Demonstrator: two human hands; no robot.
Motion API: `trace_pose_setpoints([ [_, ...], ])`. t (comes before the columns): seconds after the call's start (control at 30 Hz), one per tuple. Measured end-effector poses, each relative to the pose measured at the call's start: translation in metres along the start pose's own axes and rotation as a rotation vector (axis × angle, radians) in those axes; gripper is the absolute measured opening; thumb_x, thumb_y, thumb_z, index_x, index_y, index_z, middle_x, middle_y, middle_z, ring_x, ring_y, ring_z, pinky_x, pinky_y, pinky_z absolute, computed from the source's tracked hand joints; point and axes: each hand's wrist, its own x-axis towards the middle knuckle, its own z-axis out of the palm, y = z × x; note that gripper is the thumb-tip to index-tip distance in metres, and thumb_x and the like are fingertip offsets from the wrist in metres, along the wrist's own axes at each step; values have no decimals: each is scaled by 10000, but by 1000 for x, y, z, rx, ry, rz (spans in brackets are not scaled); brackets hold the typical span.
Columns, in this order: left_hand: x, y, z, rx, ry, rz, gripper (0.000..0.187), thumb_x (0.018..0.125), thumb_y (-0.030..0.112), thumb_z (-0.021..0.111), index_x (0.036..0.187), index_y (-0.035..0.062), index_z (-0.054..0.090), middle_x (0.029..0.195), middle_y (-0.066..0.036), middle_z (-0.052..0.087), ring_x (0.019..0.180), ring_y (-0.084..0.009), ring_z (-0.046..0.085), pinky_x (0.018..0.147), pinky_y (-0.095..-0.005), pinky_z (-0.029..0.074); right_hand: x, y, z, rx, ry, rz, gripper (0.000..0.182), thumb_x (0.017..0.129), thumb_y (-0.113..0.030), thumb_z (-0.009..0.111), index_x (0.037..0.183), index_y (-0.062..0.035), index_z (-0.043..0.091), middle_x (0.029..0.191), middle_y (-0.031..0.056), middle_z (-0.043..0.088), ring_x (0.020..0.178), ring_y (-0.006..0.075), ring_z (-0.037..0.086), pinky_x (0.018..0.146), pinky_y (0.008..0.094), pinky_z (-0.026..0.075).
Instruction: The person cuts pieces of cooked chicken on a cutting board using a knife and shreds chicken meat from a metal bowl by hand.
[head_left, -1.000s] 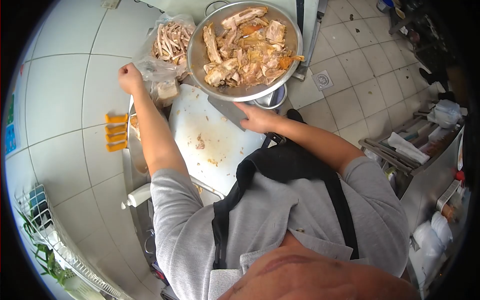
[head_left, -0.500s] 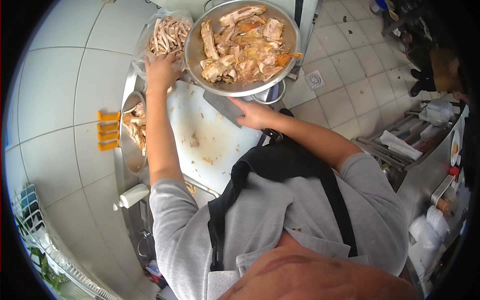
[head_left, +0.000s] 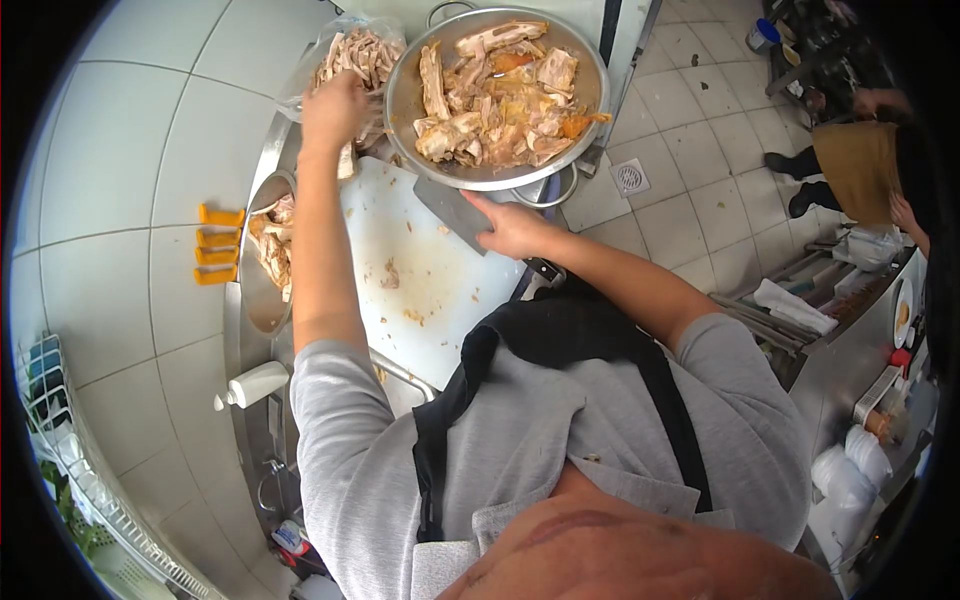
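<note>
My left hand (head_left: 333, 112) is over the near side of a clear plastic bag (head_left: 303, 72) of sliced meat strips (head_left: 357, 58). Its fingers are curled and slightly blurred, hiding what they hold. A pale meat piece (head_left: 347, 161) shows by my left wrist. My right hand (head_left: 513, 226) grips a cleaver (head_left: 448, 212), index finger along the blade, black handle showing below the palm. The blade is over the far edge of a white cutting board (head_left: 420, 265) strewn with scraps. Just beyond stands a large metal bowl (head_left: 600, 100) of cooked meat pieces (head_left: 500, 95).
At left, an oval metal dish (head_left: 266, 318) holds more meat beside orange wall hooks (head_left: 218, 240). Near it lies a white bottle (head_left: 258, 384). A person in a brown apron (head_left: 855, 170) stands at right, behind a metal counter (head_left: 810, 390) with containers.
My left hand has drawn its spread fingers into a curl and shifted slightly up and right. The right hand keeps the cleaver in about the same place. The other person has come further into view.
</note>
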Motion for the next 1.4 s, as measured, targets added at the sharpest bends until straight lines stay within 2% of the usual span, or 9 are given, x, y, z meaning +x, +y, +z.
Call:
trace_pose_setpoints([
  [0.27,19,-1,20,101,-518,-8,388,996,421,588,1058,79,761,1013,-167,770,966,-376,735,875,-492,557,1,3,2,-20,-16,-8,927,915,-238,617,1706,-194,135,915,231,716,838,354,705,802,457,554],
  [0.5,20,-33,-18,-47,-195,-171,460,1037,483,560,1107,83,777,1001,-223,751,938,-394,722,828,-480,551,1,6,7,-16,22,-26,904,913,-238,622,1700,-201,180,715,145,684,642,288,678,691,425,555],
  [0.67,-5,-24,-16,-302,-225,-265,460,1037,468,589,1058,47,775,903,-217,739,855,-342,719,811,-447,543,-5,-10,-6,-2,-46,47,925,903,-241,635,1701,-182,170,902,240,715,869,354,713,826,451,554],
  [0.8,-9,3,-31,-365,-457,-232,474,1010,527,593,1060,102,797,1031,-206,760,991,-407,710,891,-471,545,-1,-2,-1,-8,-48,39,923,905,-242,635,1701,-185,171,880,229,711,855,342,712,822,445,553],
  [0.87,1,0,-33,-386,-286,-248,473,1015,527,589,1061,104,796,1004,-206,757,982,-407,708,894,-463,541,2,6,6,7,28,-27,901,926,-254,630,1702,-230,173,699,128,660,645,275,656,659,430,535],
  [1.03,43,-16,3,-291,170,12,350,980,410,659,1215,177,772,1141,-157,751,1057,-383,700,922,-475,546,-2,-5,0,-4,-13,7,906,921,-251,630,1701,-195,171,779,170,685,726,300,677,724,432,543],
  [1.13,49,-31,21,54,-187,154,376,953,354,680,1305,231,732,1265,-124,717,1100,-365,694,970,-474,546,-3,1,3,44,-14,33,914,907,-241,623,1698,-155,173,817,209,707,767,331,697,766,440,553],
  [1.2,58,-43,18,146,-339,-32,409,939,318,690,1338,230,710,1314,-122,697,1107,-350,698,989,-456,544,4,9,9,2,64,-59,910,906,-253,631,1699,-227,187,677,149,664,576,289,640,642,433,541],
  [1.4,61,-11,-18,-218,105,21,308,928,278,647,1198,188,763,1155,-99,753,1085,-346,709,917,-483,563,3,5,4,103,-15,41,905,885,-241,621,1694,-212,217,695,162,677,624,307,668,667,439,555],
])
